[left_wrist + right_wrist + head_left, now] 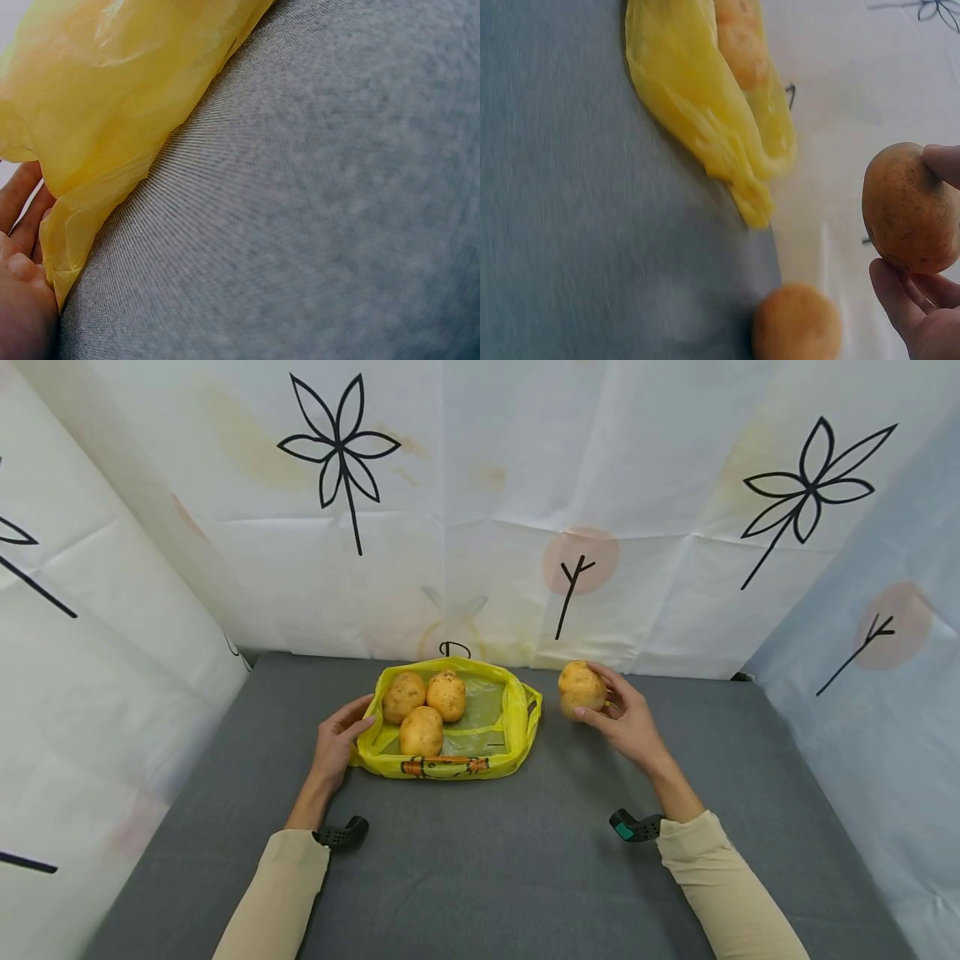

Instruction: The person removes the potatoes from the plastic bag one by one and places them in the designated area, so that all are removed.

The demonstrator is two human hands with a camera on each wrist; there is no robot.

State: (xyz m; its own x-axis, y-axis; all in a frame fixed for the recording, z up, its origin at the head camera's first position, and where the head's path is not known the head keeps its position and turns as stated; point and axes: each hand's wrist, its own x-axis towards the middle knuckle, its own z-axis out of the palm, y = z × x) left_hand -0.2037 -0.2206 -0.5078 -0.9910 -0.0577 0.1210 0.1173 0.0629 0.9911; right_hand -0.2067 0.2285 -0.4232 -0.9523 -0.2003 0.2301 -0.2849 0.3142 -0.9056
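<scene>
A yellow plastic bag (517, 718) lies with its mouth spread wide. Inside, toward its left end, sit three potatoes (422, 732). My left hand (335, 747) holds the bag's left edge, thumb over the rim and fingers along the outside. In the left wrist view the bag's thin side (112, 97) hides part of those fingers. To the right of the bag, my right hand (626, 718) grips a potato (909, 210) between thumb and fingertips, raised above the table. Another potato (796, 324) rests on the table below it, overlapped by the held one in the head view.
A dark grey cloth (480, 860) covers the table. White patterned fabric (480, 527) rises right behind the table's far edge, with more fabric along both sides. The bag's gathered handle (750, 199) points toward the right hand. Each wrist wears a dark band (636, 827).
</scene>
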